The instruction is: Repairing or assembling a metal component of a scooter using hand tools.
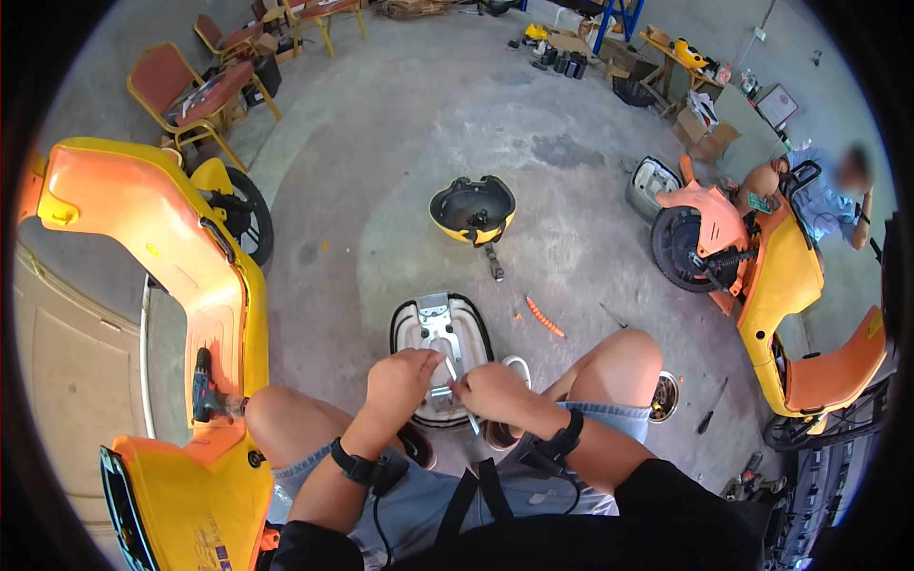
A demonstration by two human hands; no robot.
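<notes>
My left hand (405, 379) and my right hand (493, 390) are closed round a thin pale strip or tool (472, 419) that slants down between them; I cannot make out what it is. Beneath them, on the floor between my feet, lies an oval white padded piece (411, 338) with a black rim. A silver metal bracket (434, 314) runs down its middle, partly hidden by my hands. Beyond it sit an upturned yellow-and-black helmet-like shell (472, 205) and a small dark metal part (493, 262). An orange coiled piece (545, 316) lies to the right.
A yellow-orange scooter (238, 305) stands close on my left, a drill (203, 385) on it. At right are another scooter (781, 295), a seated person (819, 205), a bowl of small parts (665, 395) and a screwdriver (712, 407). Chairs (205, 100) and boxes (709, 138) are behind.
</notes>
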